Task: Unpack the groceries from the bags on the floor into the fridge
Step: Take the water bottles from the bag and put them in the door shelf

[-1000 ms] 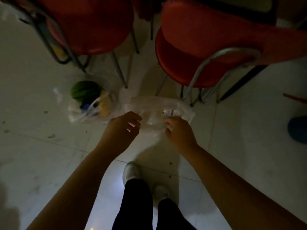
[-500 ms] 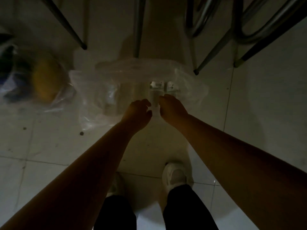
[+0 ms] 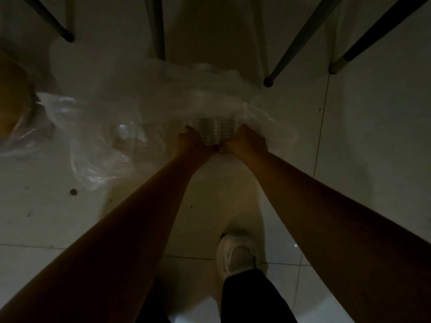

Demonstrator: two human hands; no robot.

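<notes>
Head view, looking down at a pale tiled floor (image 3: 363, 141) in dim light. A clear plastic bag (image 3: 112, 127) is seen lying slumped on the floor in front of several chair legs (image 3: 300, 38). A ribbed, see-through pack (image 3: 215, 132), possibly bottles or stacked cups, is held at the bag's near edge, just ahead of a white shoe (image 3: 235, 252). It is flanked closely by the left hand (image 3: 192, 142) and the right hand (image 3: 248, 143), each curled against one side of it, so that it is clasped between them; whether film is pinched along with it cannot be told. A second bag with something yellow (image 3: 11, 106) is partly shown at the left border.

The step in hand is judged to be the lifting of the pack out of the bag. It is best done with even pressure from both sides, low on the pack, and with a straight upward pull so that the loose film slides off rather than being dragged along. The film should be checked for snagging before the pack is carried away, and the chair legs close behind should be cleared.

The pack's long axis appears to run roughly upright, toward the camera, with its upper end nearest the viewer; blur and darkness leave this uncertain.
</notes>
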